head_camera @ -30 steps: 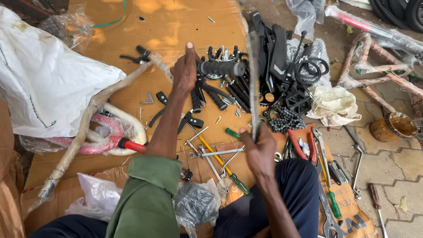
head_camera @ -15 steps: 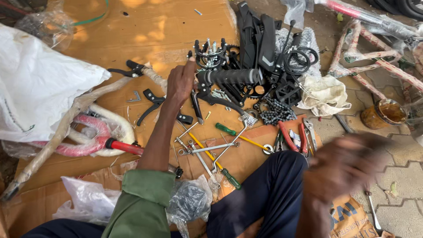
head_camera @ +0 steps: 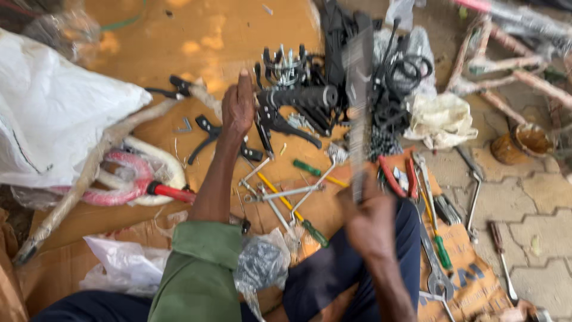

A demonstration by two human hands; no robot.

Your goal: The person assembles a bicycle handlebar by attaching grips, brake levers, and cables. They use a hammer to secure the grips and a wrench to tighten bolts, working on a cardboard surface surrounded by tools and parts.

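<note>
The right hand (head_camera: pixel 370 222) was clenched round a long dark strip (head_camera: pixel 358 113), blurred, standing up above its fist. The left hand (head_camera: pixel 238 107) lay outstretched, fingers flat, just left of the black grip (head_camera: pixel 301 96).

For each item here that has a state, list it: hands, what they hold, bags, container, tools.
left hand: open, palm down on the cardboard beside the black handlebar grip
right hand: shut on the long strip, which stands upright and is motion-blurred
white bag: full, lying on its side
clear plastic bag: bunched around small dark parts
brown tin: open, contents unclear
red-handled pliers: lying flat, handles apart
</note>
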